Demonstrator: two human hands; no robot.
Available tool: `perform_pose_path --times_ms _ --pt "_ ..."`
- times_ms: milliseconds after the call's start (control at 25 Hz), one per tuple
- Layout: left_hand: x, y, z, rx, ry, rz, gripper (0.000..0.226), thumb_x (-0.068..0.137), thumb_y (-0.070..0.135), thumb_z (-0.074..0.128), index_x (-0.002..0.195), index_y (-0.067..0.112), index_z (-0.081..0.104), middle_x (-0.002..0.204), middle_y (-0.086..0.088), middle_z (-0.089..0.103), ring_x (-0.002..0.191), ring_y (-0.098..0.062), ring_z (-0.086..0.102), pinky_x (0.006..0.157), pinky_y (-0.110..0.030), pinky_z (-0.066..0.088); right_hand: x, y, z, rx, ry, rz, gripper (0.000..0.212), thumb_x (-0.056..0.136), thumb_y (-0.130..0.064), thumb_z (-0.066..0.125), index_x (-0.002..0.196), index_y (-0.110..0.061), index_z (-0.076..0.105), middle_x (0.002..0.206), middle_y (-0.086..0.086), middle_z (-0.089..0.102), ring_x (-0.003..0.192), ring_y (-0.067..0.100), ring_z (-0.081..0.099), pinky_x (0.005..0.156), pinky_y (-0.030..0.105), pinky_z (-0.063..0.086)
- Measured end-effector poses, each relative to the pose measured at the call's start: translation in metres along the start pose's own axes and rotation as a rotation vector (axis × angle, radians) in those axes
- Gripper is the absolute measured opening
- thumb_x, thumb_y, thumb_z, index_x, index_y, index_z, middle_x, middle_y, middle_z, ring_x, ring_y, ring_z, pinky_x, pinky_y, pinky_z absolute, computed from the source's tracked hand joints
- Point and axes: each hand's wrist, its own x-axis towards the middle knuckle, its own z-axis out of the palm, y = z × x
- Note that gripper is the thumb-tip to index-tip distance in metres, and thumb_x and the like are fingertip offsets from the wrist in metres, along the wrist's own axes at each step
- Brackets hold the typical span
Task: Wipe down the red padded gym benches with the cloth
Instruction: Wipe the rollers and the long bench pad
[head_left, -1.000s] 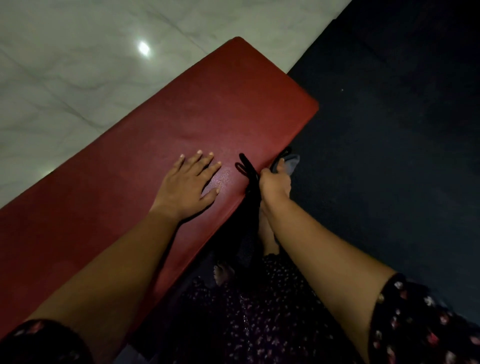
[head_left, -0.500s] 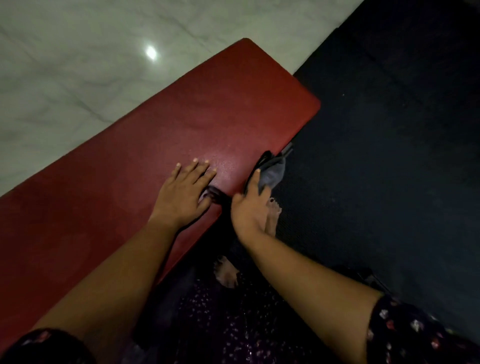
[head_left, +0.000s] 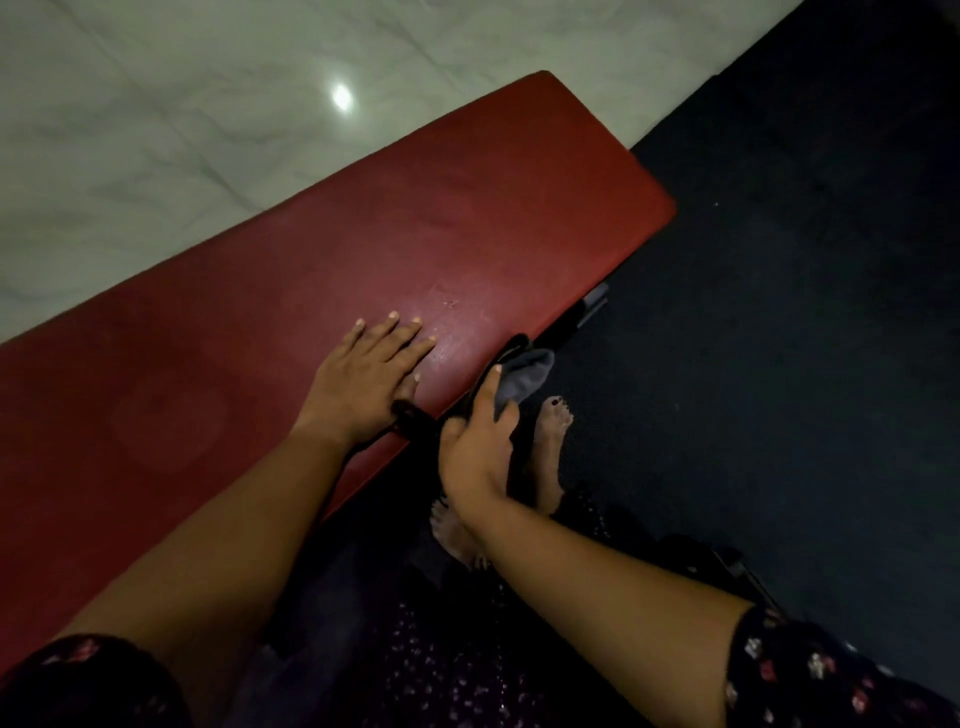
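Note:
A long red padded bench (head_left: 467, 223) runs diagonally from lower left to upper right. My left hand (head_left: 363, 384) lies flat on its top with fingers straight, near the bench's near edge. My right hand (head_left: 475, 441) grips a dark grey cloth (head_left: 522, 376) against the bench's near side edge. Part of the cloth bunches up dark between my two hands; the rest is hidden by my right hand and the shadow under the bench.
Pale marble floor (head_left: 156, 104) lies beyond the bench. A dark mat (head_left: 779, 338) covers the floor on the right. My bare feet (head_left: 550, 447) stand on it beside the bench. A dark bench frame part (head_left: 592, 304) pokes out under the pad.
My right hand with the cloth has slid back along the bench's side edge toward me, closer to my left hand. The left hand has stayed flat on the pad.

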Motion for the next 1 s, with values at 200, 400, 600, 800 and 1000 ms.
perform_pose_path --times_ms 200,400,600,800,1000 --pt "-0.03 -0.002 -0.001 -0.004 0.018 -0.071 0.053 0.095 0.034 0.032 0.14 0.019 0.055 0.146 -0.007 0.051 0.137 -0.028 0.045 0.112 -0.049 0.033 -0.011 0.012 0.021 0.007 -0.117 0.104 0.07 0.101 -0.021 0.037 0.156 -0.022 -0.007 0.156 0.018 0.013 0.123 0.039 0.045 0.101 0.04 0.04" --pt "-0.057 -0.01 -0.001 0.001 0.03 -0.104 0.051 0.09 0.029 0.041 0.138 0.019 0.057 0.144 -0.007 0.053 0.135 -0.029 0.048 0.111 -0.049 0.034 -0.041 -0.007 0.041 0.044 0.061 0.035 0.07 0.1 -0.02 0.038 0.156 -0.027 -0.003 0.16 0.01 0.0 0.121 0.039 0.046 0.1 0.04 0.041" --pt "-0.086 -0.016 -0.004 0.016 0.057 -0.159 0.052 0.095 0.034 0.032 0.139 0.021 0.056 0.145 -0.006 0.053 0.135 -0.028 0.047 0.11 -0.051 0.035 -0.065 0.027 0.061 -0.124 -0.118 -0.062 0.073 0.1 -0.02 0.04 0.155 -0.029 -0.008 0.161 0.011 0.0 0.124 0.037 0.043 0.103 0.04 0.039" --pt "-0.113 -0.026 -0.006 0.033 0.101 -0.203 0.051 0.094 0.032 0.033 0.139 0.023 0.055 0.144 -0.005 0.053 0.134 -0.028 0.048 0.109 -0.052 0.036 -0.093 0.014 0.05 -0.141 0.028 -0.258 0.081 0.097 -0.019 0.048 0.152 -0.034 -0.009 0.161 0.006 0.01 0.13 0.031 0.036 0.1 0.041 0.042" --pt "-0.119 -0.027 -0.004 0.02 0.099 -0.267 0.052 0.093 0.03 0.031 0.138 0.026 0.056 0.142 -0.003 0.055 0.133 -0.027 0.049 0.109 -0.052 0.037 -0.078 0.093 0.0 -0.666 0.183 -1.266 0.073 0.089 -0.027 0.064 0.15 -0.034 0.024 0.144 0.006 0.036 0.113 0.032 0.044 0.082 0.05 0.051"
